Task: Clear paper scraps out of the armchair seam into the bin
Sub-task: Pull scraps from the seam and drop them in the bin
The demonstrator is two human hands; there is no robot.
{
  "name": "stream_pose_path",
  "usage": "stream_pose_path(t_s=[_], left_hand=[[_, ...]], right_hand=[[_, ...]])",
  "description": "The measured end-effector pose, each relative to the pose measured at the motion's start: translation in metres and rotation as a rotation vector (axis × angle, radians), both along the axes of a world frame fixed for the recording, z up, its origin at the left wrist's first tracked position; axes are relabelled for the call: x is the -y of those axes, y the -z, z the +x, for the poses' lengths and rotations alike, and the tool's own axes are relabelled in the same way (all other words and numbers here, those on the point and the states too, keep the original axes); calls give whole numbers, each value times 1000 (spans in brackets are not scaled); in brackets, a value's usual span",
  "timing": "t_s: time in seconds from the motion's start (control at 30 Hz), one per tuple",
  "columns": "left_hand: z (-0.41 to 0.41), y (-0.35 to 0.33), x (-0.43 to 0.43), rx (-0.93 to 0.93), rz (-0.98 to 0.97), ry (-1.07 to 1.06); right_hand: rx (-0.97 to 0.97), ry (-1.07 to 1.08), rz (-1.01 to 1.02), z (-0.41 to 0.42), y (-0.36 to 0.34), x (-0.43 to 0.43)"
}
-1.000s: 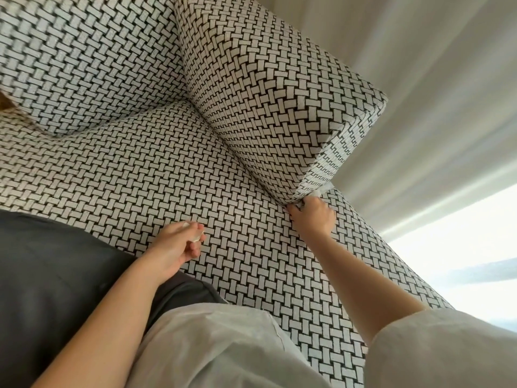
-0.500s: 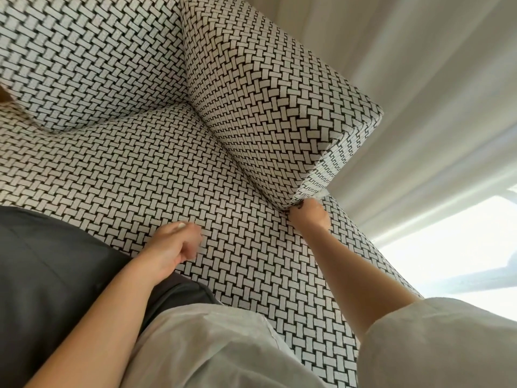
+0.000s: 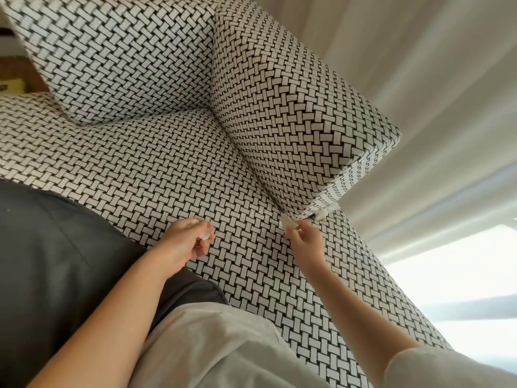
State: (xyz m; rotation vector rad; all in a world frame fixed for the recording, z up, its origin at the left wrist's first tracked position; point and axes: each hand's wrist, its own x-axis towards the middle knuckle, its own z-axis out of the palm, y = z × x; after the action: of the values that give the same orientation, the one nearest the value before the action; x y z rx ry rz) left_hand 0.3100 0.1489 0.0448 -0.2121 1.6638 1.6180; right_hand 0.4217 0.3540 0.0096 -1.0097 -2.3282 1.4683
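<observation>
The armchair [image 3: 156, 169] is covered in a black-and-white woven pattern. My right hand [image 3: 305, 239] pinches a small white paper scrap [image 3: 288, 223] just in front of the seam where the armrest [image 3: 285, 113] meets the seat. Another white scrap [image 3: 326, 211] sticks out of that seam at the armrest's front corner. My left hand [image 3: 187, 242] hovers over the seat with its fingers curled round white paper scraps [image 3: 206, 234]. No bin is in view.
A dark grey cushion or cloth [image 3: 56, 261] lies on the seat at the left. Pale curtains [image 3: 419, 79] hang to the right, with a bright window [image 3: 461, 267] below them. My light trouser leg [image 3: 223, 348] fills the bottom centre.
My right hand has drawn back from the seam at the armrest's corner, now pinching a scrap. My left hand stayed over the seat with its scraps.
</observation>
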Motion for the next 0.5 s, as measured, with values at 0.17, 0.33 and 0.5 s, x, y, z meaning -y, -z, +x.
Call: stream_pose_path(t_s=[0.17, 0.33, 0.5], left_hand=[[-12, -22, 20, -187, -80, -30], [-40, -61, 72, -314, -51, -157], [-60, -95, 133, -340, 17, -336]], right_hand=[[-83, -150, -54, -38, -26, 54], [-129, -296, -184, -89, -57, 112], [-174, -442, -268, -133, -85, 170]])
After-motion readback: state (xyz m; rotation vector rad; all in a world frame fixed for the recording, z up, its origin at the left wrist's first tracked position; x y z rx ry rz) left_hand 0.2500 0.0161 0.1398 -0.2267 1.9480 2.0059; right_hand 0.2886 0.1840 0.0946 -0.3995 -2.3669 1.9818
